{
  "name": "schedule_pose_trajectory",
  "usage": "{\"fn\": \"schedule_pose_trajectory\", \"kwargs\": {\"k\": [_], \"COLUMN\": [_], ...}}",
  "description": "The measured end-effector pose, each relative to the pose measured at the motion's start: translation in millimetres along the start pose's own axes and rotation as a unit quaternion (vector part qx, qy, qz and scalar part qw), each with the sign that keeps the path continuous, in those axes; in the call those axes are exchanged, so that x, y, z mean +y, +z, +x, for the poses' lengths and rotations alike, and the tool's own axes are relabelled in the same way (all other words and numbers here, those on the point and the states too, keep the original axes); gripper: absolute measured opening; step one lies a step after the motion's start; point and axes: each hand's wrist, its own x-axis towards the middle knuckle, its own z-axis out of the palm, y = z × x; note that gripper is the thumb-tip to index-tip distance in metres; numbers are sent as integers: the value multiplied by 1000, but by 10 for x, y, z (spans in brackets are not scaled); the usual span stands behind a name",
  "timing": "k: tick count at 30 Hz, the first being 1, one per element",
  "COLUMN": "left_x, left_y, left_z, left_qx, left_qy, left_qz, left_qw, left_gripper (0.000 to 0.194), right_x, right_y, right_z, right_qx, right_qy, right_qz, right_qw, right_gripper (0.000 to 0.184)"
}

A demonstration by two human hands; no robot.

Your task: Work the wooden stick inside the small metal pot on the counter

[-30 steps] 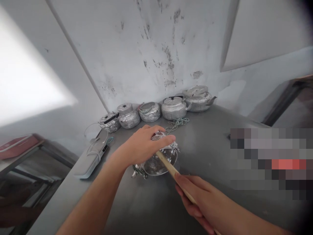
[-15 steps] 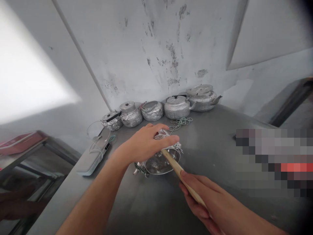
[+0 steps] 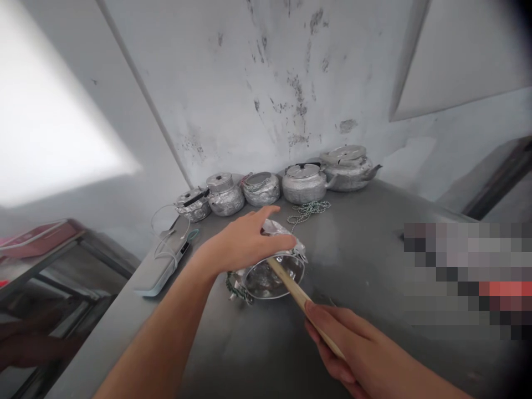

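The desk (image 3: 357, 266) is showing plain grey, the stick (image 3: 293, 288) pale yellow-brown, the tray (image 3: 37, 238) at left dusty pink.

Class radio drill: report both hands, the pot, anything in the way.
Left hand over pot, grip unclear. Right hand closed on wooden stick. Pot tipped, stick at its mouth. Loose cord behind, nothing blocking the stick.

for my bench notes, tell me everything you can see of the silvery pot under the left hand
The silvery pot looks like thin metal, crumpled outside, shiny and uneven inside. It sits tilted on the grey table, its open, rimmed mouth facing the wearer. Dark green cord hangs at its left side. The left hand hides much of its far part; a wooden stick held in the right hand reaches into the mouth.
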Motion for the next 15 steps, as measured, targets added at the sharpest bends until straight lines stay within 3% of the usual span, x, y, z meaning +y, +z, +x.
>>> {"fn": "schedule_pose_trajectory", "kwargs": {"k": [4, 10, 15], "left_x": [-29, -70, -40], "left_y": [-34, -40, -20], "left_z": [9, 15, 20], "left_qx": [-24, -13, 19], "left_qy": [-5, 7, -4], "left_qz": [7, -20, -41], "left_qw": [1000, 1000, 999], "left_gripper": [77, 99, 104], "right_x": [24, -3, -77], "right_y": [-2, -9, 22], "right_z": [30, 48, 16], "right_qx": [-1, -3, 13], "right_qy": [-6, 2, 24], "right_qz": [-7, -48, -71], "right_qw": [1000, 999, 997], "right_gripper": [44, 51, 52]}}
